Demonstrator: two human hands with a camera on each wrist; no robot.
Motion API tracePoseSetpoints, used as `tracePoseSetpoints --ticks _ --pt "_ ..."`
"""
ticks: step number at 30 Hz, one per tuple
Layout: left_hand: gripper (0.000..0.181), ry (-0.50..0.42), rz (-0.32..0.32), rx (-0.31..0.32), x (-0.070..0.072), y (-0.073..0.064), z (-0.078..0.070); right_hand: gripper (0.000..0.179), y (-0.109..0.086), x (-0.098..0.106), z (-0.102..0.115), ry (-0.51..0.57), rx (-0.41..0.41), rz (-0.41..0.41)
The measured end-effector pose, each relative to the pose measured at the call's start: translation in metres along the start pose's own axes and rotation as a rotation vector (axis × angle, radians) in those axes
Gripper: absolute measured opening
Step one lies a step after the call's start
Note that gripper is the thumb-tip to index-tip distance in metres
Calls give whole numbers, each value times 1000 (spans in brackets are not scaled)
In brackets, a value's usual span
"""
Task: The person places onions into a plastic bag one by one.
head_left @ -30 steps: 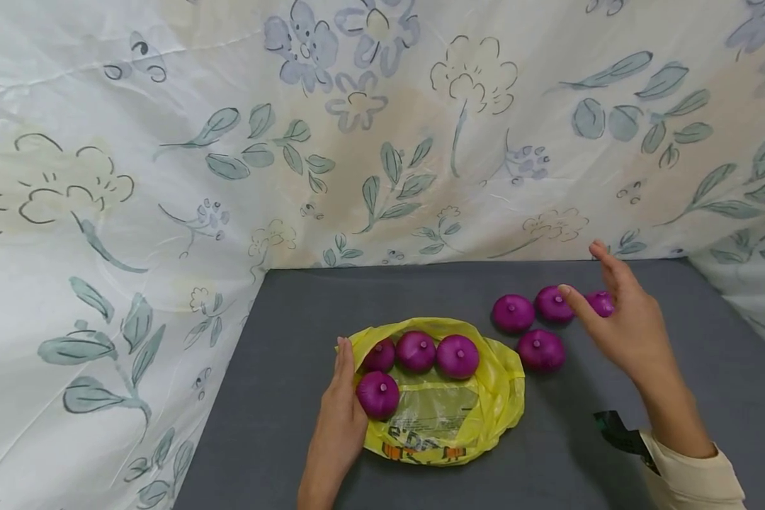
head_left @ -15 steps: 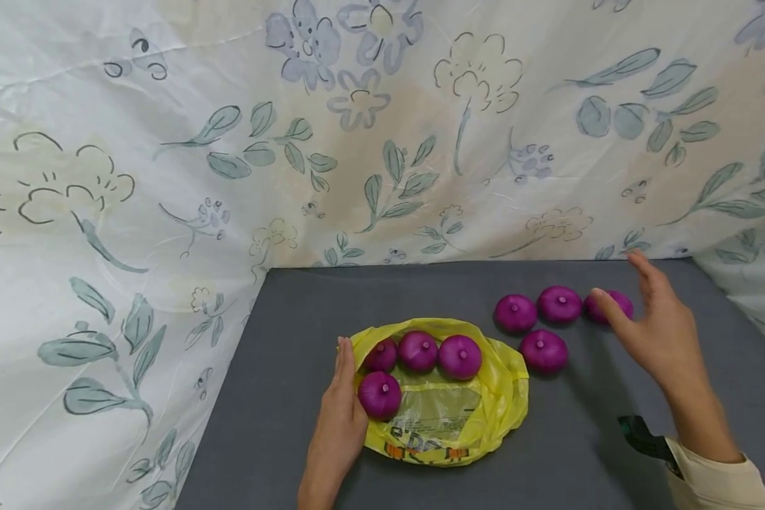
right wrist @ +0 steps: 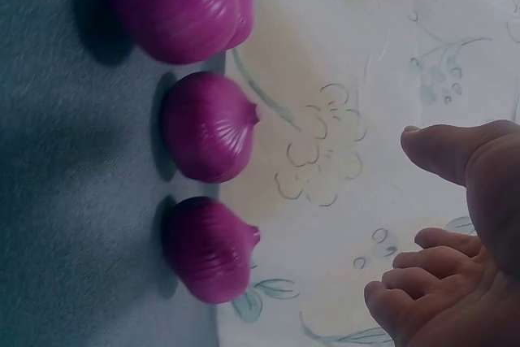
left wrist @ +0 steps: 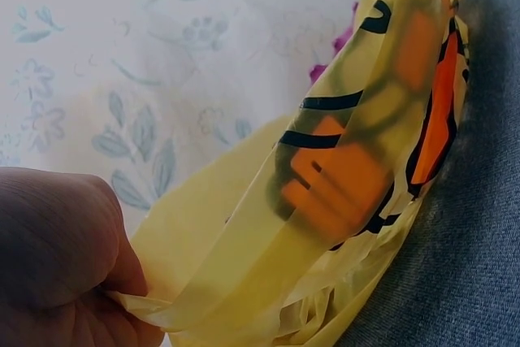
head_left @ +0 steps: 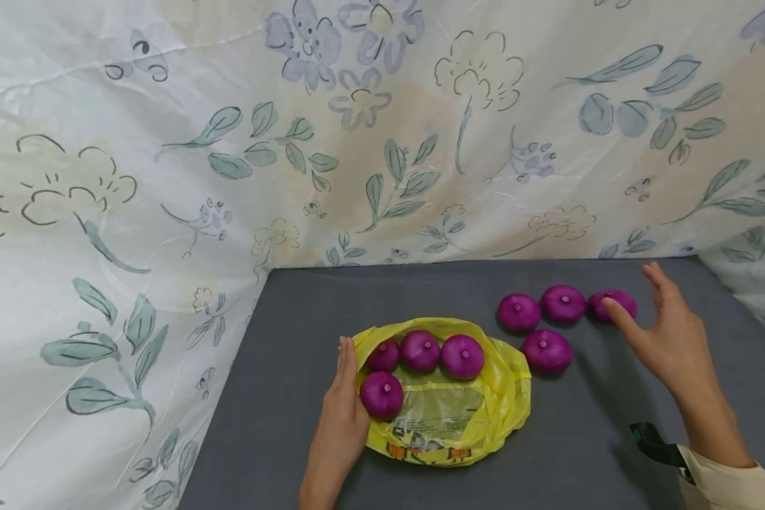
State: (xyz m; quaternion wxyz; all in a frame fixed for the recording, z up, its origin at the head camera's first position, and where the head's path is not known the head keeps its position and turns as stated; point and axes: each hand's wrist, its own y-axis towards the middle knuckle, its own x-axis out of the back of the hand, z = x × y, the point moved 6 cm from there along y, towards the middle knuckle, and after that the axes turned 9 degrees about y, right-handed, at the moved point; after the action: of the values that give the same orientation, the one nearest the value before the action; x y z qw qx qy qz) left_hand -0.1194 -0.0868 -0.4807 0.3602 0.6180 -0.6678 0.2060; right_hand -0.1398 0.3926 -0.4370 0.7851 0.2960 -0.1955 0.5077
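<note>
- Head view: four purple onions (head_left: 462, 356) are seen within the mouth of a yellow bag (head_left: 515, 397); four loose onions (head_left: 547, 352) are seen on the grey table (head_left: 261, 397), to the bag's right. Eight onions and one bag are counted.
- By the left hand (head_left: 341, 421), the bag's rim is pinched between thumb and curled fingers, as shown in the left wrist view.
- By the right hand (head_left: 676, 343), nothing is held; its thumb is stretched away from the fingers near the rightmost loose onion (head_left: 617, 303), and a gap to the onions is shown in the right wrist view.
- The onions are judged firm, round and rather slippery, their skins being glossy; rolling is to be expected if they are nudged. Weight cannot be told.
- Each is best taken round its widest part, thumb opposed to fingers; the short stub on top is thought too small for a sure hold.
- The bag is judged light, limp and easily torn; it is best held by its rim.
</note>
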Motion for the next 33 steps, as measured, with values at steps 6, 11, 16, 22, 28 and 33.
tracePoseSetpoints --ticks 6,11,16,22,28,33 --pt "81 7 -13 -18 -1 1 -2 87 2 0 -12 -2 3 11" --pt "82 17 -17 -28 -1 0 -3 88 5 1 -24 -20 -12 14" --pt "81 21 -22 -36 -1 0 -4 90 9 2 -35 -31 -38 23" --pt "81 5 -18 -45 -2 3 -5 92 12 2 -45 -43 -66 45" --pt "81 12 -28 -57 -3 2 -4 95 16 -1 -56 -56 -100 71" --pt "79 12 -30 -56 -3 3 -4 100 20 -6 -68 -73 -111 107"
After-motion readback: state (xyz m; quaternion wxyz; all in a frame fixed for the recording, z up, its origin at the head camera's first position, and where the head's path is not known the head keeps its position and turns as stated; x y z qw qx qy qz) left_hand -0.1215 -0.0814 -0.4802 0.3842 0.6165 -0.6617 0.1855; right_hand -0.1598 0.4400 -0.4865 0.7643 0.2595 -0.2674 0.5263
